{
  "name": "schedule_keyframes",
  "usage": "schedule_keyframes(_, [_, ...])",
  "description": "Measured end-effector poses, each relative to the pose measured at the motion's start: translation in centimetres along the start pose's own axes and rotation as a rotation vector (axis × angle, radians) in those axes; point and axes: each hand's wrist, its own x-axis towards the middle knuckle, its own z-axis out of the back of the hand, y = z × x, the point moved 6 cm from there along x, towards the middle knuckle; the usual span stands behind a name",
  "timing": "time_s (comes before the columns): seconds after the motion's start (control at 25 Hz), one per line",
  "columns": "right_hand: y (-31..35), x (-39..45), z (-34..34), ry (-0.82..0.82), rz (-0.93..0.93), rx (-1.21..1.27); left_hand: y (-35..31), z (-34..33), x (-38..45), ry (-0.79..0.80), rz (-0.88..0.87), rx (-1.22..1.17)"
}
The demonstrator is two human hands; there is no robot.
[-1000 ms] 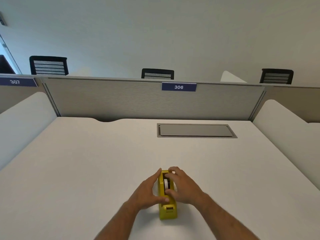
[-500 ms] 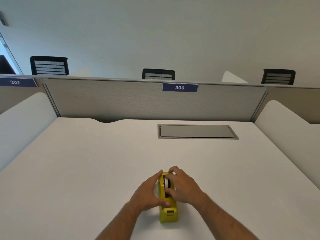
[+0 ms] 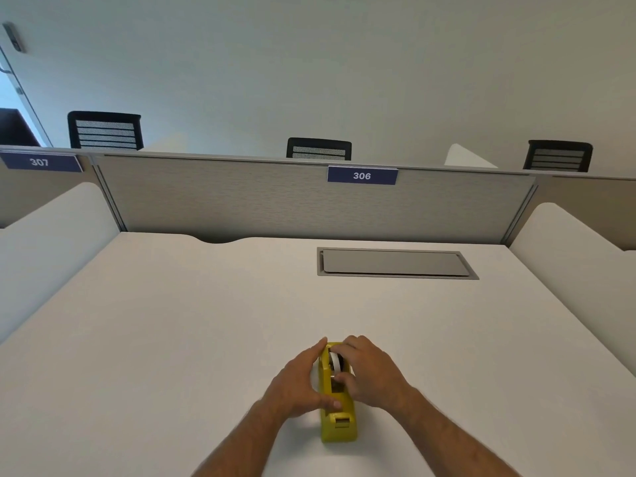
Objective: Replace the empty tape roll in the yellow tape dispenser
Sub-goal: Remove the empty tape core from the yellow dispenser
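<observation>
Head view, lower centre of frame: yellow tape dispenser [image 3: 336, 404] stands on the white desk [image 3: 192, 321], cutter end toward the camera. Left hand [image 3: 298, 382] cups the dispenser's left flank, grip spread, thumb laid along the body, apparently to brace it against sliding. Right hand [image 3: 370, 371] reaches over the top, grip pinching the white roll [image 3: 335, 362] seated in the well, probably to lift it off its cradle. Roll not yet out. No spare roll in sight.
</observation>
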Motion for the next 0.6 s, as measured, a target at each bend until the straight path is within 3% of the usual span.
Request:
schedule_keyframes(0.12, [0.0,-0.1,0.1,-0.008,-0.007,0.056,-0.4,0.8,-0.3,-0.088,-0.051,0.011])
schedule_keyframes(0.28, [-0.2,0.0,0.6,-0.056,-0.026,0.167,-1.6,3.0,-1.1,-0.385,-0.158,-0.169])
schedule_keyframes(0.6, [-0.3,-0.5,1.4,-0.204,-0.126,0.477,-2.5,2.9,-1.2,-0.415,-0.127,-0.367])
